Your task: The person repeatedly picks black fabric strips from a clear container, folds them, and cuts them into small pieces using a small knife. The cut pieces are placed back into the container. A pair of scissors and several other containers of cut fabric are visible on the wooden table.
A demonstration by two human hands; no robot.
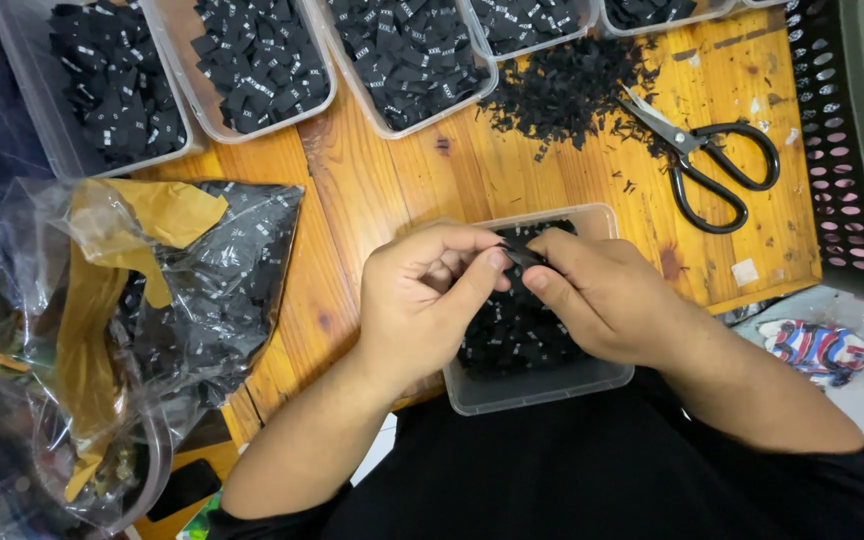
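My left hand (430,300) and my right hand (597,293) meet over a clear plastic tub (542,388) filled with small black fabric labels. Both hands pinch one small black label (519,253) between thumbs and fingertips, just above the tub's far side. The tub sits at the near edge of the wooden table (352,190), right in front of my body.
Several clear tubs of black labels (262,62) line the table's far edge. A pile of black scraps (567,88) and black-handled scissors (709,160) lie at the right. A plastic bag of labels (202,290) lies at the left. A dark perforated crate (842,140) stands on the right.
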